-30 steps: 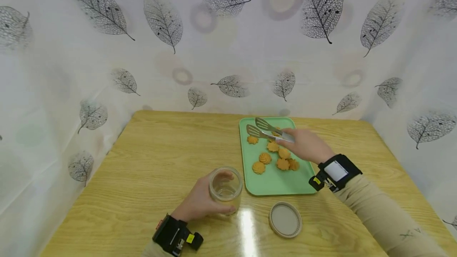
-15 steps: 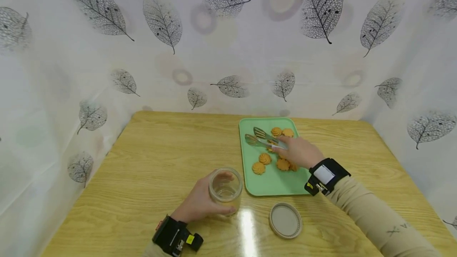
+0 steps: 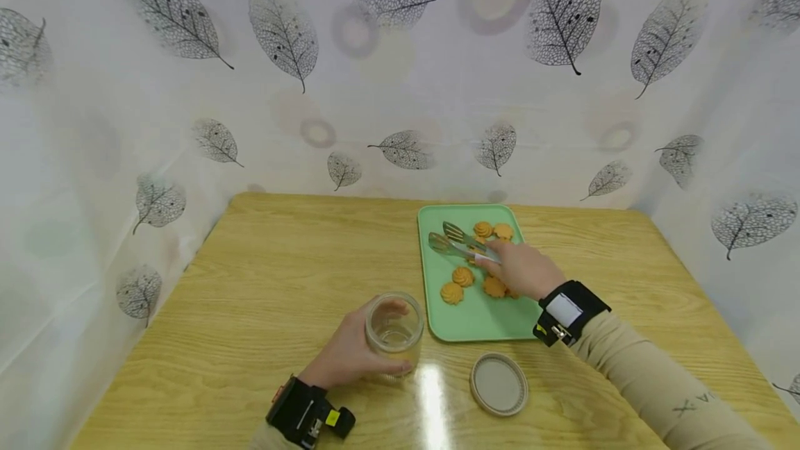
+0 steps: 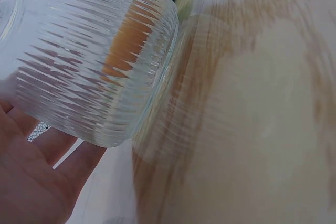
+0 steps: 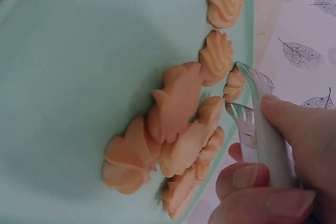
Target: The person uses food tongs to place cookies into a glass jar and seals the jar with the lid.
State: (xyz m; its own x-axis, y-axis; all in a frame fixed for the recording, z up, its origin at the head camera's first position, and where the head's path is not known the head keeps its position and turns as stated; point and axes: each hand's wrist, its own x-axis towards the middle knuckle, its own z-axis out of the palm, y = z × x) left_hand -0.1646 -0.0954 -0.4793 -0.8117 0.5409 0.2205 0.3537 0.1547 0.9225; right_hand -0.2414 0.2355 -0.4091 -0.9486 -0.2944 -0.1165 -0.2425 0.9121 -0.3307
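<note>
My left hand (image 3: 353, 353) is wrapped round a clear glass jar (image 3: 395, 339), whose mouth faces up. The ribbed wall of the jar (image 4: 100, 51) fills much of the left wrist view, and an orange patch shows through it. Over the green tray (image 3: 456, 325), my right hand (image 3: 525, 268) grips metal tongs (image 3: 465, 245). Their slotted tips lie on either side of a small swirled cookie (image 5: 234, 84) in the right wrist view; how firmly they touch it, I cannot tell. Several more cookies (image 3: 463, 276) lie on the tray, some hidden behind my right hand.
A round lid (image 3: 498, 384) lies on the wooden table (image 3: 300, 269) in front of the tray, to the right of the jar. A leaf-printed sheet (image 3: 400, 89) hangs behind the table and along both sides.
Since one second ago, the right hand has lowered the tongs and come slightly nearer, bringing the tips down round a cookie. Over the last half second it barely moved. Left hand and jar stay put.
</note>
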